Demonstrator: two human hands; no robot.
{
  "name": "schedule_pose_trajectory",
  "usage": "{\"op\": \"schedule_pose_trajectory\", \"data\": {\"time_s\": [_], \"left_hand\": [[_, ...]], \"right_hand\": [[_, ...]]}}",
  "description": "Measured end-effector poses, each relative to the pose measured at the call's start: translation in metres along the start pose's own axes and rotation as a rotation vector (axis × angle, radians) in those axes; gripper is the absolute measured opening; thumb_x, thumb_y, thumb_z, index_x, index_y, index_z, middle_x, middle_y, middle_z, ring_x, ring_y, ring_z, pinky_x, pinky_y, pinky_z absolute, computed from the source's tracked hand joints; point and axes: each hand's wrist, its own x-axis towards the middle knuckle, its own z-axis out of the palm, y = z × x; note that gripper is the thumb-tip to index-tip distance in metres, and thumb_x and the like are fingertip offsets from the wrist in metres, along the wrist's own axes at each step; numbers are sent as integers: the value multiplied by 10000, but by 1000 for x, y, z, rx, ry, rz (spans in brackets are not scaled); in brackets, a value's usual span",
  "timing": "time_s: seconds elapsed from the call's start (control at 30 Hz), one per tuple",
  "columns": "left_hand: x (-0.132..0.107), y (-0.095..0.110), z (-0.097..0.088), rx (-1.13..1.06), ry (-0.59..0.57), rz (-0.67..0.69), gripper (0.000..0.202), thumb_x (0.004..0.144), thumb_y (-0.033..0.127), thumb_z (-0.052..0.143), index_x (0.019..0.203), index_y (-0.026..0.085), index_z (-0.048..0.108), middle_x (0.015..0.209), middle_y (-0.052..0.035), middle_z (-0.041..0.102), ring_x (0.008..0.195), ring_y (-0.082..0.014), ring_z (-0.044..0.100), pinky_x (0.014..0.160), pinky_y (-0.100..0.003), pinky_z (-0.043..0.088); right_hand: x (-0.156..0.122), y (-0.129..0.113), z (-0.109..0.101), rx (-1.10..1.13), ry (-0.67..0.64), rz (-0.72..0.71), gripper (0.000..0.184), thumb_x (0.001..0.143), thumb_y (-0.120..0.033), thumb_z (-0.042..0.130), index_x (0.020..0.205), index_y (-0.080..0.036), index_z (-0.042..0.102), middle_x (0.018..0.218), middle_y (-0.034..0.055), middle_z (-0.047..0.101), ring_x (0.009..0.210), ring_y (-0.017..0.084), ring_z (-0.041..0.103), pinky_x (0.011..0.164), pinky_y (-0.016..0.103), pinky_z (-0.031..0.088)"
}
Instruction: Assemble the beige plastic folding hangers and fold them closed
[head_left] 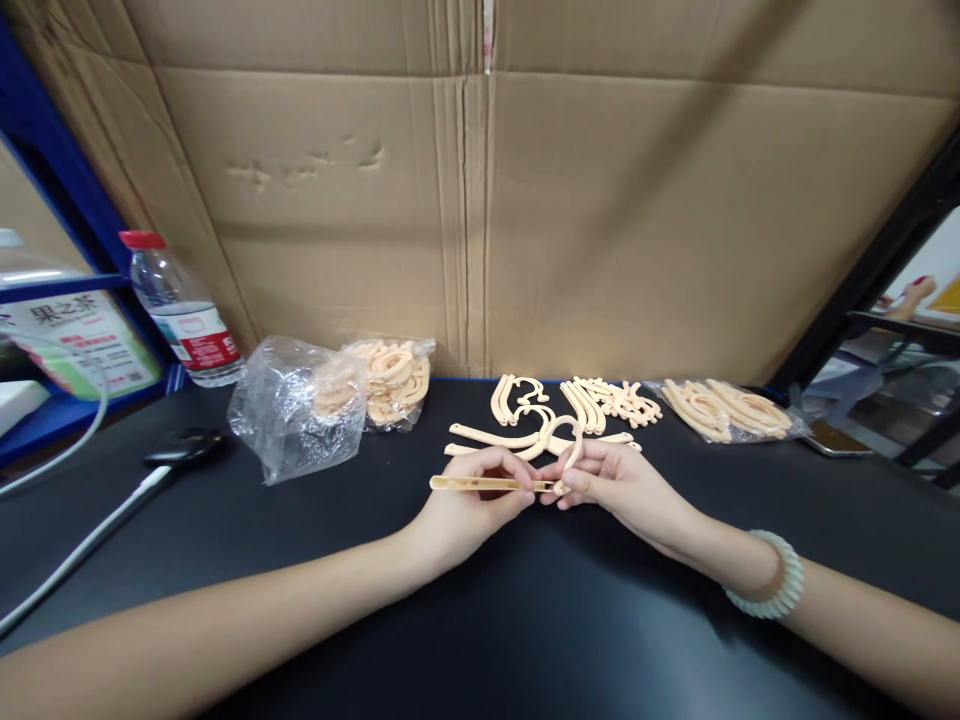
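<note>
Bagged parts [397, 385] and a crumpled bag [289, 400] sit by the far edge of the counter [480, 640], left of centre, with a bottle [195, 330] at the far left corner; a flat bag [724, 410] lies toward the far right corner. Between them lie loose parts [585, 405] and hangers [487, 437]. Nearer, above mid-counter, my left hand [469, 505] pinches a bar [472, 484]; my right hand [626, 485], fingers closed, pinches a hook [578, 440] beside its end.
</note>
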Motion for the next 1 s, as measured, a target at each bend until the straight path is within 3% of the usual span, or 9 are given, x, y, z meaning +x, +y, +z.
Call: {"op": "schedule_pose_trajectory", "data": {"time_s": [0.3, 0.57, 1.0], "left_hand": [[-1, 0, 0, -2, -26, 18, 94, 776, 209, 670, 712, 153, 629, 855, -66, 727, 770, -181, 671, 686, -275, 494], [-1, -2, 2, 93, 24, 66, 78, 769, 192, 654, 703, 153, 641, 701, -10, 632, 616, -123, 568, 590, -236, 437], [-3, 2, 3, 106, -16, 122, 100, 774, 157, 664, 675, 154, 660, 779, -49, 677, 718, -161, 644, 683, -268, 493]], "right_hand": [[0, -2, 3, -17, 14, 27, 276, 796, -391, 733, 830, -154, 594, 867, 71, 736, 761, 162, 723, 720, 282, 561], [0, -1, 0, -33, -13, 29, 288, 810, -408, 714, 861, -140, 621, 900, 82, 731, 782, 153, 709, 739, 285, 551], [1, -1, 3, -91, -6, 2, 335, 794, -467, 709, 805, -174, 546, 781, 24, 685, 706, 136, 671, 682, 292, 522]]}}
